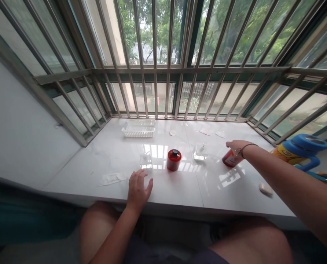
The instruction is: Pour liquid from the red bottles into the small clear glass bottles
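1. L hand (139, 189): open, empty, nr edge of desk (174, 192).
2. R hand (235, 147): over red bottle (230, 160), desk right; grip hidden, can't tell.
3. I'd hold it upright, clear of blue-topped flask (301, 147).

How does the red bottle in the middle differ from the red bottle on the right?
The middle bottle stands clear of both hands, while the right bottle has the right hand over its upper part. The middle bottle shows its black cap; the right bottle's top is hidden. The right bottle shows a pale label; none is visible on the middle bottle. Both are red.
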`<control>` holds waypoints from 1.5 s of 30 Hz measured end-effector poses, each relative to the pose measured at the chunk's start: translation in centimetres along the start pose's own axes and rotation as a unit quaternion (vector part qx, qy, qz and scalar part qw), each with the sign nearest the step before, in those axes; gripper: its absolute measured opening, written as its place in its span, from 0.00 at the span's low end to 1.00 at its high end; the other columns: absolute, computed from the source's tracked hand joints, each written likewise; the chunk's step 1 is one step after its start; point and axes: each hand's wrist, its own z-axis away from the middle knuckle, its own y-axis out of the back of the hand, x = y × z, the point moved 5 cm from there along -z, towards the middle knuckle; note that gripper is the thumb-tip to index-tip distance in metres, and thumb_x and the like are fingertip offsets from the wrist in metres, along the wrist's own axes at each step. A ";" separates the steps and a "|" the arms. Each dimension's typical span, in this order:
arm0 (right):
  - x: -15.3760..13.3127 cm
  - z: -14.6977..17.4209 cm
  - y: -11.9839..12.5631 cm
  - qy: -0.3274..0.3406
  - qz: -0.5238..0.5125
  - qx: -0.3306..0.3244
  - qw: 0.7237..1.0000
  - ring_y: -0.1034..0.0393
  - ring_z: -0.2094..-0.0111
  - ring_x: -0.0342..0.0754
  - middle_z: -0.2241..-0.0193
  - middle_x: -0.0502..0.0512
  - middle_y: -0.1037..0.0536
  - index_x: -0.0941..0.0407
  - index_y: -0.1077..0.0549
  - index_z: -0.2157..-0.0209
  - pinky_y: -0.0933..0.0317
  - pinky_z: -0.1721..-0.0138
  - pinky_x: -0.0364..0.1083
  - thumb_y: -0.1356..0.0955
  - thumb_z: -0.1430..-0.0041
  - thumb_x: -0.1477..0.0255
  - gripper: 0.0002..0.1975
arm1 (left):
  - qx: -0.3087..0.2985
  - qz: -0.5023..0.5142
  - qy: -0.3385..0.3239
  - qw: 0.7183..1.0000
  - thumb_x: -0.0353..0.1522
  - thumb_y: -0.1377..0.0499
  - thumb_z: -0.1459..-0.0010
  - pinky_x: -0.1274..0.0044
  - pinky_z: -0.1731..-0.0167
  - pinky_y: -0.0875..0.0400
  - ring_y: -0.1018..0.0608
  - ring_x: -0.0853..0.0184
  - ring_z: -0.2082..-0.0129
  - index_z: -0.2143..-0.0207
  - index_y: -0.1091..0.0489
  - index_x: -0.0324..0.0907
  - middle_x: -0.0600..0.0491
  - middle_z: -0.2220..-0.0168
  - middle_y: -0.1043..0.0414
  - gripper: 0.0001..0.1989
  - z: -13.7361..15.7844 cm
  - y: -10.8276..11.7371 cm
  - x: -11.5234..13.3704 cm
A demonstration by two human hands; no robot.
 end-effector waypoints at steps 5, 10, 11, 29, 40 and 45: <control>-2.4 0.9 2.8 0.046 0.032 0.019 0.998 0.30 0.42 0.72 0.43 0.73 0.24 0.54 0.22 0.45 0.32 0.48 0.62 0.24 0.40 0.63 0.22 | -0.001 -0.004 0.000 1.000 0.35 0.38 0.31 0.52 0.37 0.28 0.20 0.51 0.45 0.49 0.31 0.45 0.42 0.47 0.24 0.11 0.1 0.0 0.0; -12.1 5.3 6.0 0.211 -0.177 0.157 0.948 0.30 0.40 0.63 0.40 0.64 0.24 0.51 0.24 0.43 0.35 0.37 0.59 0.38 0.24 0.59 0.19 | -0.007 -0.006 -0.001 1.000 0.33 0.37 0.32 0.52 0.36 0.29 0.20 0.51 0.45 0.49 0.32 0.44 0.42 0.47 0.24 0.12 0.0 0.0 0.0; -14.3 6.2 6.0 0.239 -0.229 0.158 0.930 0.29 0.41 0.62 0.41 0.62 0.24 0.50 0.24 0.43 0.35 0.37 0.58 0.38 0.25 0.57 0.19 | -0.008 -0.008 -0.002 1.000 0.33 0.37 0.32 0.52 0.36 0.29 0.20 0.51 0.45 0.49 0.32 0.44 0.42 0.47 0.24 0.12 0.0 0.0 0.0; -22.4 17.1 -3.2 0.256 -0.528 0.025 0.809 0.22 0.52 0.55 0.52 0.53 0.19 0.47 0.26 0.45 0.28 0.47 0.54 0.23 0.41 0.62 0.23 | -0.005 -0.012 0.008 1.000 0.32 0.37 0.32 0.53 0.35 0.31 0.21 0.52 0.44 0.51 0.30 0.43 0.41 0.47 0.23 0.09 0.0 0.1 0.3; -18.1 17.2 -6.1 0.015 -0.586 0.205 0.784 0.23 0.50 0.59 0.49 0.58 0.19 0.50 0.24 0.48 0.28 0.46 0.59 0.22 0.45 0.53 0.27 | 0.001 0.111 0.034 0.993 0.31 0.42 0.29 0.57 0.41 0.24 0.18 0.56 0.49 0.57 0.27 0.45 0.46 0.54 0.20 0.04 -0.9 0.9 1.5; -23.1 17.6 -6.7 0.042 -0.644 0.205 0.736 0.22 0.50 0.58 0.49 0.58 0.19 0.50 0.26 0.47 0.27 0.45 0.59 0.21 0.45 0.56 0.27 | -0.044 0.246 0.038 0.967 0.29 0.47 0.26 0.60 0.40 0.24 0.21 0.57 0.41 0.45 0.27 0.47 0.45 0.45 0.22 0.13 -3.3 1.2 6.8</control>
